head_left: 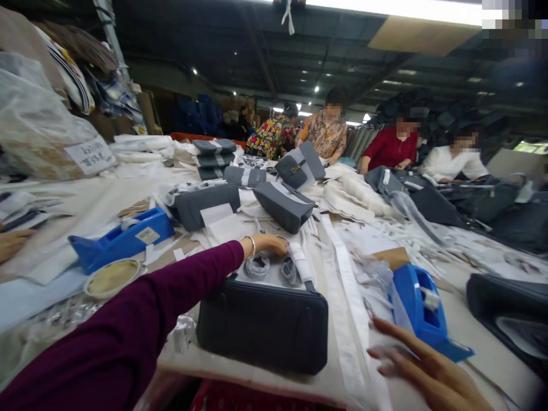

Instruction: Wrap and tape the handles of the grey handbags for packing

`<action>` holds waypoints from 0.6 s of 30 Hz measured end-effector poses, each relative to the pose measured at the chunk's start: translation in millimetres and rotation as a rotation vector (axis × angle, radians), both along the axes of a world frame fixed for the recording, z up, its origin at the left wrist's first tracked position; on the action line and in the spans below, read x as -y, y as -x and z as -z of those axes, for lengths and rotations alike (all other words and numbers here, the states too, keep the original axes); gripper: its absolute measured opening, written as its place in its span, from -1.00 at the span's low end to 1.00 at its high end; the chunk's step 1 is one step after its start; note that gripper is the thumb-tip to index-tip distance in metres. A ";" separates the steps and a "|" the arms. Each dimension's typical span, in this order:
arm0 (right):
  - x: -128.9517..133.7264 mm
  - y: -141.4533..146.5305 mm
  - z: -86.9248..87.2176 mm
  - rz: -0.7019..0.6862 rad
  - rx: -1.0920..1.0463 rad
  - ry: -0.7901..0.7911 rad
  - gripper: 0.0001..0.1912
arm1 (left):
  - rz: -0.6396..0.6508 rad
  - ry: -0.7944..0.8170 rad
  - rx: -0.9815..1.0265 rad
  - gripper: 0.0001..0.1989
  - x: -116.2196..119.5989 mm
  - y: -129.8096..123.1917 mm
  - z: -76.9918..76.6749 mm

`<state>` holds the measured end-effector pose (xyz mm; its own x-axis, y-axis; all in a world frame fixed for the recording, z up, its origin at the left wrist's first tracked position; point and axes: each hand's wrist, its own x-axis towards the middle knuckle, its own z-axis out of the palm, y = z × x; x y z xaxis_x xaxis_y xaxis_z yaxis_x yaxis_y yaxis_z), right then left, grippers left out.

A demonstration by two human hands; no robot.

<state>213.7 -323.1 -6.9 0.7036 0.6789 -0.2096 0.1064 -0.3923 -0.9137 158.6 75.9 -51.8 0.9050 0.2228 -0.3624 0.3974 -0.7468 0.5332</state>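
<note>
A dark grey handbag (263,328) stands upright in front of me at the table's near edge. Behind its top edge lie clear-wrapped coils (257,266) and a strap wrapped in white (301,262). My left hand (272,244), in a purple sleeve with a bracelet, reaches over the bag to this wrapping. Its fingers are curled together; what they hold is hidden. At the lower right my right hand (422,362) is slightly blurred, fingers apart, beside a blue tape dispenser (422,308).
Another blue tape dispenser (124,237) and a roll of tape (112,278) are on the left. More grey bags (285,205) stand ahead among white paper strips. A dark bag (509,308) lies at right. Several people work across the table; another person's hand (15,244) shows at far left.
</note>
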 end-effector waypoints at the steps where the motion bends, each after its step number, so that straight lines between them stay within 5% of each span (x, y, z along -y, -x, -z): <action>1: -19.7 -2.3 6.3 -0.013 -0.068 -0.018 -0.39 | 0.009 0.009 0.006 -0.75 -2.4 0.2 1.3; 5: -87.5 -3.8 24.0 0.000 -0.192 -0.139 -0.45 | -0.008 0.062 0.051 -0.84 -9.0 5.2 1.1; 12: -160.1 -28.1 48.2 0.061 -0.128 -0.246 -0.68 | -0.133 0.239 0.212 -0.89 -24.6 40.2 -10.0; 18: -240.8 -7.8 52.8 -0.228 -0.093 -0.287 -0.81 | -0.221 0.328 0.410 -0.93 -44.0 70.5 -19.9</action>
<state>221.4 -82.3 -59.7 0.5148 0.8562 -0.0439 0.0725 -0.0945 -0.9929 88.1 119.9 -31.9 0.9308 0.3581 -0.0739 0.2376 -0.4386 0.8667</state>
